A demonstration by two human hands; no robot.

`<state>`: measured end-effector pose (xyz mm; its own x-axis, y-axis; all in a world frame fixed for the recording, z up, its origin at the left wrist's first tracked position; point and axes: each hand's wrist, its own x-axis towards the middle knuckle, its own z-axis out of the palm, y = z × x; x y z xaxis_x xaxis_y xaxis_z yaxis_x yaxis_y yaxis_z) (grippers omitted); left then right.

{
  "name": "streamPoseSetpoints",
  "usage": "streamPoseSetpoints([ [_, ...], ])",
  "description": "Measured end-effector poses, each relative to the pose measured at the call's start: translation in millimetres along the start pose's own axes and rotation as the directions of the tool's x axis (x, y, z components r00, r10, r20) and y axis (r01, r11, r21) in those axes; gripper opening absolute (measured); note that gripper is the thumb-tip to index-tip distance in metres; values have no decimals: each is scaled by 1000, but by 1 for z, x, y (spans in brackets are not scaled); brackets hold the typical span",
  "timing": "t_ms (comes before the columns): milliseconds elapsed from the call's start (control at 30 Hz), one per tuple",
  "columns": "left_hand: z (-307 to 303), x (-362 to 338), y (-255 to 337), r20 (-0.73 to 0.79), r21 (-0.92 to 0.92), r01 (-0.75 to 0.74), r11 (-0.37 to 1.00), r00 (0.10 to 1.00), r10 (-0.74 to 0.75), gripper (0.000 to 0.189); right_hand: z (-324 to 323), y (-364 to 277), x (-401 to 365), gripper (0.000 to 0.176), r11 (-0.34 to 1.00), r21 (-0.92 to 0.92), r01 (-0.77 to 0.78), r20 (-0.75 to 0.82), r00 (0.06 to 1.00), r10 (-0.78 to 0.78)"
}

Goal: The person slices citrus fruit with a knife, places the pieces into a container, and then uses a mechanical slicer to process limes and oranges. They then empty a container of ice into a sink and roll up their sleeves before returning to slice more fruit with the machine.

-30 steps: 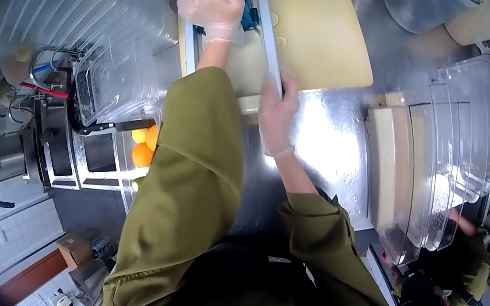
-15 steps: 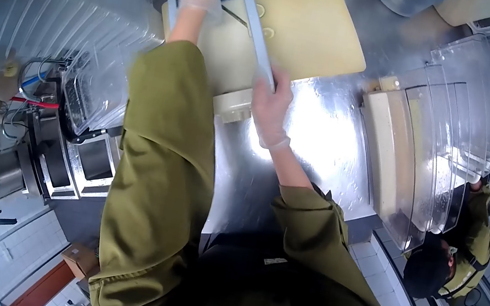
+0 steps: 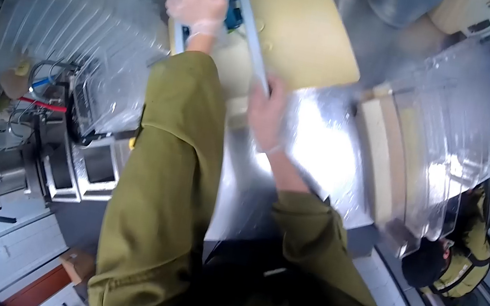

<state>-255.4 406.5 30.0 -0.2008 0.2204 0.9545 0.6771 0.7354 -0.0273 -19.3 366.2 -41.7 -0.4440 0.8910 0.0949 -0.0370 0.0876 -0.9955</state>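
Observation:
In a clear glove, my left hand (image 3: 198, 4) is closed over the upper part of a slicer-like frame (image 3: 250, 29) with pale rails and a blue inner part; what its fingers hold is hidden. My right hand (image 3: 266, 114), also gloved and blurred, is wrapped round the near end of the frame's right rail. Beneath the frame lies a cream cutting board (image 3: 314, 37) with thin pale rings on it, close to the right rail.
The steel counter (image 3: 327, 135) shines below the board. Clear containers (image 3: 467, 120) stand at the right beside a cream slab (image 3: 378, 157), with more clear containers (image 3: 52, 21) at the left. Metal pans (image 3: 100, 163) sit lower left. Another person (image 3: 425, 263) is at the lower right.
My left hand has moved slightly down and right in the view, along with the frame's upper end. The whole view has shifted a little and blurred; my right hand still grips the rail.

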Motion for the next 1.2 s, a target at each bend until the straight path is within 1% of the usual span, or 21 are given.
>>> streamPoseSetpoints([
  [33,16,9,-4,103,82,52,995,993,-60,32,-2,-4,3,30,1000,-4,8,28,1000,-8],
  [100,36,23,-6,319,237,112,965,929,-186,27,-8,-17,-2,30,1000,-21,-1,66,998,3],
  [133,43,29,-6,103,59,93,994,990,-99,24,-6,-20,0,31,996,-4,87,18,996,-87],
  [167,53,33,1,121,44,108,993,986,-113,23,-8,-16,13,31,998,32,60,22,998,-61],
  [233,38,30,-16,226,65,74,995,970,-87,23,-2,-23,-5,31,985,146,-89,55,995,82],
  [267,31,37,-10,210,65,97,993,972,-109,22,-1,-32,-1,31,982,141,-127,67,991,118],
  [367,17,33,-9,213,-9,48,999,976,-45,21,0,-10,0,30,999,39,30,16,999,-30],
  [400,3,27,-10,311,-23,73,997,948,-62,33,2,-6,-1,30,999,38,26,29,999,-27],
  [433,-21,31,0,370,25,76,997,926,-80,34,1,-5,-2,30,999,37,21,45,999,-23],
  [500,-53,29,1,498,-21,61,998,866,-43,35,-1,-7,0,29,999,33,13,51,999,-15],
  [567,-82,30,3,602,-87,6,996,797,48,35,-3,-9,2,29,999,33,4,46,999,-6],
  [667,-118,34,-1,740,-169,-49,984,654,159,34,-2,-14,3,29,988,69,-141,78,988,136],
  [700,-128,33,1,766,-196,-49,979,616,184,33,-2,-14,3,29,988,95,-122,81,990,114],
  [767,-141,27,10,766,-153,-22,988,629,133,34,-2,-12,3,29,987,134,-84,73,995,75],
  [833,-143,24,16,765,-92,2,996,640,70,34,-2,-8,2,31,981,158,-113,85,991,101],
  [900,-128,25,10,712,-145,13,989,695,95,32,-2,-2,1,31,985,141,-95,91,992,83],
  [967,-92,29,-3,632,-195,-2,981,764,127,32,-1,-2,-1,32,991,120,-66,63,996,59],
  [1067,-16,45,-27,641,-180,24,983,761,99,35,-2,-16,-2,33,987,136,-88,46,996,82],
  [1133,29,62,-40,658,-126,-50,991,743,121,35,-2,-6,-1,33,989,114,-98,73,993,90],
  [1167,42,65,-35,666,-105,-82,991,734,131,35,-6,-3,7,33,997,67,-43,60,997,39],
  [1200,45,62,-31,632,-124,-53,991,766,120,35,-11,-4,11,33,1000,28,6,64,998,-8],
])
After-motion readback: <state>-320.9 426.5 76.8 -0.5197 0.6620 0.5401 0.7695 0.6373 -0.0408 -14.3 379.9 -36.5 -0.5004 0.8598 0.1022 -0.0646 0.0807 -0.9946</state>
